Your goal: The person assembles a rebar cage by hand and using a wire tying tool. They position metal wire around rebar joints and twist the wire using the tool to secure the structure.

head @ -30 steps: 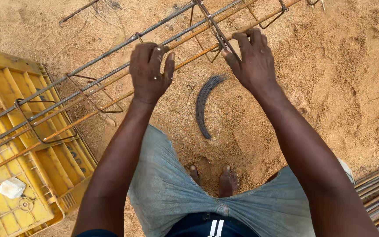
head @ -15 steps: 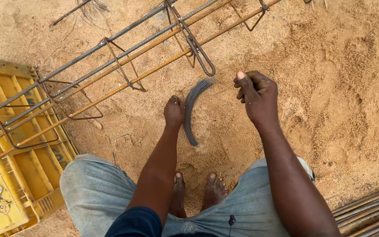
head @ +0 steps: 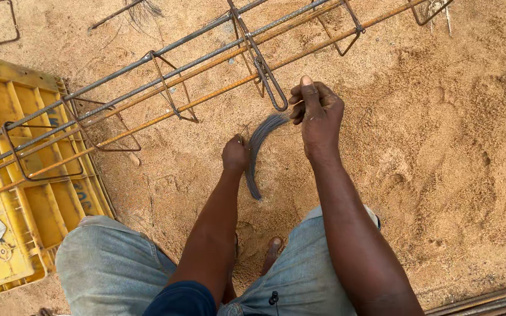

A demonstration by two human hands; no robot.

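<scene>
Left hand (head: 235, 155) pinches the tie-wire bundle (head: 257, 151) on the sand; right hand (head: 317, 114) curled, grip seemingly on a strand; rebar cage (head: 206, 79) stirrups look untied.

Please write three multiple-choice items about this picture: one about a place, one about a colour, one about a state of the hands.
1. Where does the curved bundle of thin grey wire lie?
A. on the sandy ground, in front of the person's feet
B. on the pallet
C. on top of the cage

2. What colour is the flat plastic pallet under the left end of the long cage of rusty steel bars?
A. blue
B. yellow
C. green

3. What is the left hand doing?
A. gripping a cage bar
B. resting on the knee
C. reaching down to the wire bundle

Answers:
1 A, since sand surrounds the bundle below the cage.
2 B, its ribs are plainly yellow.
3 C, its fingers meet the bundle, while the right hand is raised beside the bundle's upper end.
</scene>
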